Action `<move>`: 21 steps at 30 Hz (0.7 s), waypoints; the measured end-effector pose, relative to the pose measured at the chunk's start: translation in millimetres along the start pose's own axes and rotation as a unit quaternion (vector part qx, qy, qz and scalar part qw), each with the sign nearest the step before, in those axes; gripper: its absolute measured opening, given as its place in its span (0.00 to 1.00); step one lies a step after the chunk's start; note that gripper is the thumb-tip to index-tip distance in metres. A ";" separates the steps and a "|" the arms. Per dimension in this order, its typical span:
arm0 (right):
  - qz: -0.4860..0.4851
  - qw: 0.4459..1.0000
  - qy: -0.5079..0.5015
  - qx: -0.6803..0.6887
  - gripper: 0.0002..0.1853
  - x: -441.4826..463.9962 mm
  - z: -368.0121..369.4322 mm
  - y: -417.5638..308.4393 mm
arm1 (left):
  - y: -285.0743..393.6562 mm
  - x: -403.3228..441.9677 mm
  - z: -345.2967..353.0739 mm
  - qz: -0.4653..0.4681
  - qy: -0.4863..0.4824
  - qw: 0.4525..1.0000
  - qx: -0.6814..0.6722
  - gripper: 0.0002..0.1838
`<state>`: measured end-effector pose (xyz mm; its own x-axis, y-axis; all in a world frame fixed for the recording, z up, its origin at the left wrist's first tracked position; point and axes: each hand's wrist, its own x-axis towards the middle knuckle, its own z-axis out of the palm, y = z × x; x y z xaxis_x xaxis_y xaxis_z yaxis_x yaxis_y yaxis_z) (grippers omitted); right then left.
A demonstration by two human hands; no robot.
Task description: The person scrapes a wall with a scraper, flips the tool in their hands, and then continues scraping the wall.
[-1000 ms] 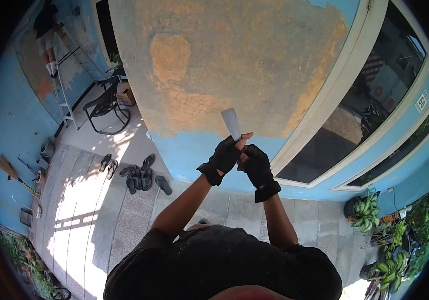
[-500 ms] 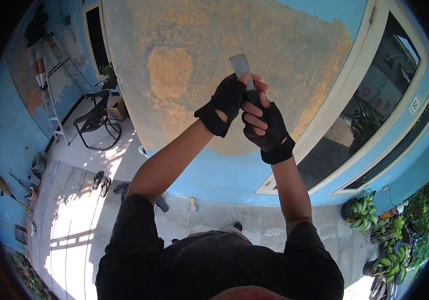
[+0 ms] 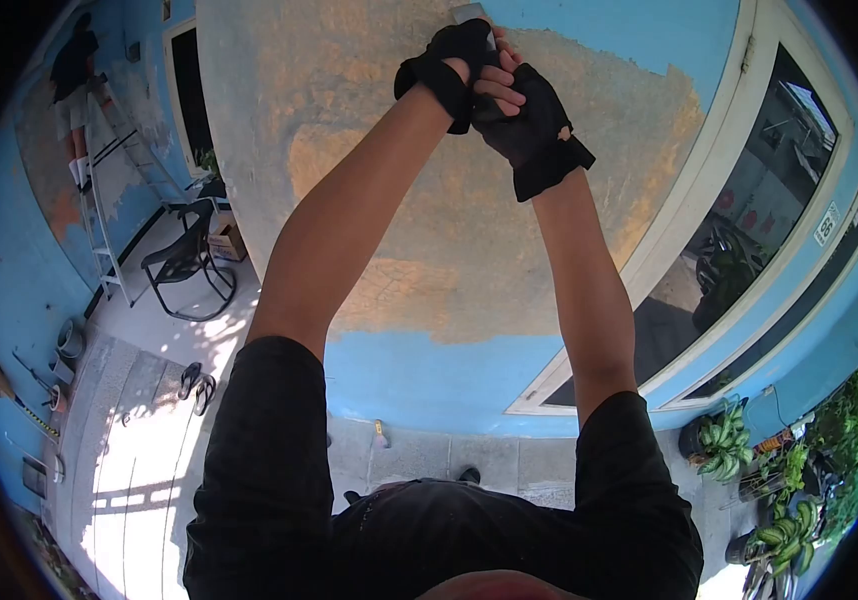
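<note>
Both hands are raised high against the wall [image 3: 429, 190], whose blue paint is stripped to bare grey and orange patches. My left hand [image 3: 452, 75], in a black fingerless glove, is closed on a scraper near its blade. My right hand [image 3: 526, 115], gloved the same way, is closed around the lower part, its fingers close against the left hand. Only the flat metal blade of the scraper [image 3: 469, 13] shows clearly, at the top edge of the view near the blue paint; the handle is mostly hidden by the hands.
A framed glass door [image 3: 749, 200] stands to the right, with potted plants [image 3: 724, 440] below. A small brush [image 3: 380, 433] is on the floor by the wall. At left are a black chair [image 3: 189, 255], sandals [image 3: 204, 392] and another person [image 3: 73, 80] on a ladder [image 3: 99, 225].
Both hands and the scraper have moved up the wall, my arms now stretched further. The blade has gone from mid-wall to the top edge of the view.
</note>
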<state>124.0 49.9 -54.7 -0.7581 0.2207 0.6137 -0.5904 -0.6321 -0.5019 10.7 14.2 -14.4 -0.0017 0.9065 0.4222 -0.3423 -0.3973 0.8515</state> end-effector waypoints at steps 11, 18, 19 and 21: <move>-0.029 0.996 0.077 -0.032 0.13 -15.3 7.8 14.8 | -25.4 30.0 -13.3 -0.007 0.015 0.999 -0.042 0.20; -0.003 0.989 0.149 -0.001 0.08 6.4 26.6 2.7 | -0.5 53.2 -21.7 0.035 0.058 0.994 0.082 0.20; 0.000 0.989 0.149 0.004 0.08 2.0 23.4 1.8 | -3.0 49.7 -23.9 0.045 0.029 0.995 0.080 0.20; 0.006 0.989 0.144 -0.032 0.07 2.8 26.2 -2.2 | -15.8 36.1 -14.6 0.068 0.046 0.996 0.020 0.19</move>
<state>130.5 32.5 -35.9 -0.8072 0.4217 0.4130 -0.5901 -0.5901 -0.5509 2.3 55.3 -17.2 -0.1328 0.8528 0.5050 -0.2950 -0.5205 0.8013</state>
